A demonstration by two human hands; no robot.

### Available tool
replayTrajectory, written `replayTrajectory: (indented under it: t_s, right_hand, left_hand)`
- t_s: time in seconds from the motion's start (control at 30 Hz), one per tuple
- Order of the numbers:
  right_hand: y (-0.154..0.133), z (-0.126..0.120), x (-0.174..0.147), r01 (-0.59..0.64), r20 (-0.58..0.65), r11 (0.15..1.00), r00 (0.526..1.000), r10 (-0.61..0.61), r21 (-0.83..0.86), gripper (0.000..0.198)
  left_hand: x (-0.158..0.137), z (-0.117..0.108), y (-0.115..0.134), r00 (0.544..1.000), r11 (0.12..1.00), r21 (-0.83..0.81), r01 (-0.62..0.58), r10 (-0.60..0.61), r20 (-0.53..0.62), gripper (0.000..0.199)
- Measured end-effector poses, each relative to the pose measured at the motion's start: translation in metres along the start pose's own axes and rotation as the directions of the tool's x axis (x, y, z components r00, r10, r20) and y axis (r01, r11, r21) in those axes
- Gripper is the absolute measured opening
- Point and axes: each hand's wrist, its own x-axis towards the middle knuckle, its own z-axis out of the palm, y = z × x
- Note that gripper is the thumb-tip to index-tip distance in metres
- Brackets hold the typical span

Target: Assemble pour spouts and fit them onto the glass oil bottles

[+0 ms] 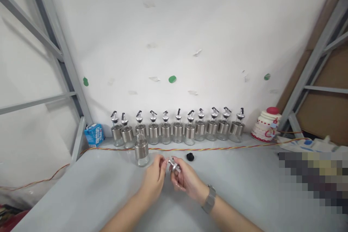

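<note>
My right hand (185,177), with a grey watch on the wrist, is closed around a silver pour spout (174,166). Close beside it, my left hand (155,174) has its fingers pinched together at the spout's tip; what lies between them is too small to make out. A glass oil bottle (141,148) with a steel sleeve stands upright and without a spout, just beyond my left hand. On the table past my right hand lies a small black stopper piece (190,156).
Several spouted bottles (178,132) line the wall. A twisted red-yellow wire (206,149) crosses the grey table (89,185) before them. A blue drink carton (94,135) stands at left, a white-and-red canister (265,125) at right. Grey metal posts (67,76) frame the sides.
</note>
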Motion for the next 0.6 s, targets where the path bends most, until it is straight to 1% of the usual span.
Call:
replayTrajectory:
  t_s: [0.1,0.2,0.4,0.5,0.6]
  right_hand:
    - [0.002,0.001,-0.001,-0.033,0.041,0.999,0.999,0.032,0.03,0.039]
    - [0.003,0.001,-0.001,-0.043,0.081,0.999,0.996,0.04,0.028,0.043]
    - [0.004,-0.001,-0.001,-0.017,0.046,1.0,0.999,0.017,-0.007,0.044]
    - [0.003,0.0,-0.001,-0.024,0.048,0.999,0.999,0.025,-0.034,0.046]
    - [0.005,0.002,0.0,-0.009,0.044,0.997,0.999,0.013,-0.08,0.045]
  left_hand:
    - [0.002,-0.001,-0.004,0.997,0.991,0.117,-0.059,0.054,0.047,0.027]
    - [0.002,0.0,-0.007,0.993,0.982,0.171,-0.082,0.066,0.097,0.028]
    - [0.001,0.001,-0.008,0.995,0.99,0.108,-0.093,0.089,0.037,0.031]
    - [0.003,0.0,-0.01,0.995,0.981,0.167,-0.101,0.096,0.041,0.031]
    - [0.004,0.0,-0.013,0.995,0.969,0.225,-0.101,0.103,0.004,0.03]
